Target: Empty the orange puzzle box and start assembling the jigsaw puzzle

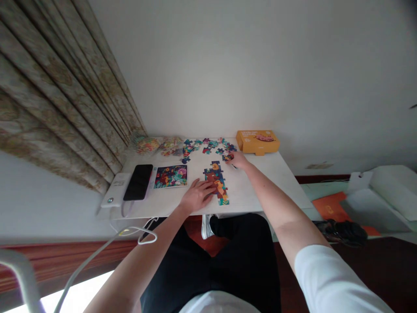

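A partly joined jigsaw puzzle (pixel 220 178) lies on the white table, showing brown, orange and dark blue shapes. My left hand (pixel 197 195) rests palm down at its left side, fingers stretched out, the fingertips touching the joined pieces. Farther back, my right hand (pixel 239 160) has its fingers closed on a puzzle piece (pixel 227 158), near the loose pieces; the fingers partly cover it. Several loose puzzle pieces (pixel 206 150) are spread along the back of the table. Left of the joined part is a picture card (pixel 171 176) with a colourful printed scene.
A yellow-orange box (pixel 259 142) stands at the back right against the wall. Clear bags of pieces (pixel 146 145) sit at the back left. A black phone (pixel 138 182) and a white box (pixel 115 190) lie at the left, with a white cable (pixel 94 252) hanging in front.
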### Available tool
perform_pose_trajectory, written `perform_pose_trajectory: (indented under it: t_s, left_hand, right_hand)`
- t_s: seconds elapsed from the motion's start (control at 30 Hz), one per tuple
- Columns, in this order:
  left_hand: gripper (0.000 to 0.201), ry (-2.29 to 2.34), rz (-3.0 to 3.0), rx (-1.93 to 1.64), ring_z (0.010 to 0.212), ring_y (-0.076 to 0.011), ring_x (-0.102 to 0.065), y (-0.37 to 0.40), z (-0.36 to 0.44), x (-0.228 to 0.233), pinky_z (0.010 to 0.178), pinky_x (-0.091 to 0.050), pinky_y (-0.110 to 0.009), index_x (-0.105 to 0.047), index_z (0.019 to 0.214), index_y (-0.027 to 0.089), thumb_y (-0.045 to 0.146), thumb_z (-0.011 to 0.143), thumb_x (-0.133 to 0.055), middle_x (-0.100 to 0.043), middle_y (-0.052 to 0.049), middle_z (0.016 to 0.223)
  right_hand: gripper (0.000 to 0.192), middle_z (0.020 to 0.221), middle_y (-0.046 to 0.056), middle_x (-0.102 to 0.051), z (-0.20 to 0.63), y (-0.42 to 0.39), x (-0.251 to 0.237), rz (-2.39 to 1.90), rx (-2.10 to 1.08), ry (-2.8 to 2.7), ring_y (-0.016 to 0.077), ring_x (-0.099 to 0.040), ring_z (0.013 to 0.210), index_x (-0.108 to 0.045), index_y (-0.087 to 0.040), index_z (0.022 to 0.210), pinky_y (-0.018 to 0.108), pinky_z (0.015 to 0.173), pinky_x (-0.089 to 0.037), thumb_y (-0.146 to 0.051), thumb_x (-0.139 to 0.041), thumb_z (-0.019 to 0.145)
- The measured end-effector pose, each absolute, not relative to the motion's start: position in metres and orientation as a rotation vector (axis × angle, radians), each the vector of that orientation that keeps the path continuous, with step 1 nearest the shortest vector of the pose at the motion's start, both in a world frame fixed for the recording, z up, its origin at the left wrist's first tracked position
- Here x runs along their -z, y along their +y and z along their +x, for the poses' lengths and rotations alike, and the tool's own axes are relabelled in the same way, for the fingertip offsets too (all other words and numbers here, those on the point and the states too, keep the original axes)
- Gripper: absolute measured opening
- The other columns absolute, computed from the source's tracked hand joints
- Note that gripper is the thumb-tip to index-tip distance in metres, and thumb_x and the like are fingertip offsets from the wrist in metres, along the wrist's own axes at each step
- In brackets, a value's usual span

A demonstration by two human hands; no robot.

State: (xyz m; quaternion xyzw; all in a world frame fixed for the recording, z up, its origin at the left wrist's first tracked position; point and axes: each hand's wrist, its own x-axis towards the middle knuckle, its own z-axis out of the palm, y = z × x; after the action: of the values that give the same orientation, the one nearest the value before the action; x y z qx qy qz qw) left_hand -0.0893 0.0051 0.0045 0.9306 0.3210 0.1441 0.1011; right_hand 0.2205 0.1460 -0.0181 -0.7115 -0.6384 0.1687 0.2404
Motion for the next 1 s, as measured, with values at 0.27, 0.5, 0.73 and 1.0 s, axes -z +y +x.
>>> perform_pose_trajectory:
  t_s: [0.27, 0.5, 0.73, 1.0]
  left_hand:
    - [0.031, 0.952, 2.734, -0.479, 0.133, -0.0256, -0.06, 0.006, -0.09, -0.002, 0.127, -0.031, -0.054, -0.074, 0.126, 0.029, 0.032, 0.102, -0.055, -0.069, -0.004, 0.14]
    - [0.031, 0.973, 2.711, -0.519, 0.131, -0.0242, -0.062, 0.009, -0.093, -0.004, 0.127, -0.032, -0.052, -0.072, 0.127, 0.026, 0.031, 0.102, -0.055, -0.07, -0.007, 0.137]
    - [0.033, 1.111, 2.69, -0.589, 0.138, -0.0274, -0.057, 0.016, -0.051, 0.002, 0.123, -0.04, -0.051, -0.071, 0.128, 0.024, 0.035, 0.105, -0.049, -0.064, -0.011, 0.144]
    - [0.055, 1.169, 2.736, -0.357, 0.15, -0.0311, -0.046, 0.029, -0.051, 0.015, 0.127, -0.03, -0.056, -0.056, 0.15, 0.022, 0.048, 0.102, -0.052, -0.049, -0.013, 0.162]
  right_hand:
    - [0.036, 0.101, 0.007, -0.078, 0.225, 0.129, 0.013, -1.97, -0.375, -1.537, 0.0253, -0.07, 0.091, -0.077, -0.02, 0.102, 0.035, 0.082, -0.053, -0.027, -0.085, 0.067]
    - [0.029, 0.076, 0.005, -0.077, 0.216, 0.089, 0.001, -1.621, -0.691, -1.081, 0.0225, -0.07, 0.074, -0.075, -0.018, 0.084, 0.032, 0.069, -0.051, -0.042, -0.081, 0.069]
    - [0.047, 0.08, 0.009, -0.08, 0.185, 0.03, 0.01, -1.509, -0.98, -0.818, 0.0249, -0.074, 0.077, -0.07, -0.02, 0.079, 0.029, 0.057, -0.048, -0.053, -0.089, 0.053]
    - [0.048, 0.075, 0.008, -0.078, 0.182, 0.017, 0.015, -1.509, -0.914, -0.935, 0.0231, -0.071, 0.071, -0.064, -0.022, 0.07, 0.031, 0.06, -0.051, -0.065, -0.084, 0.061]
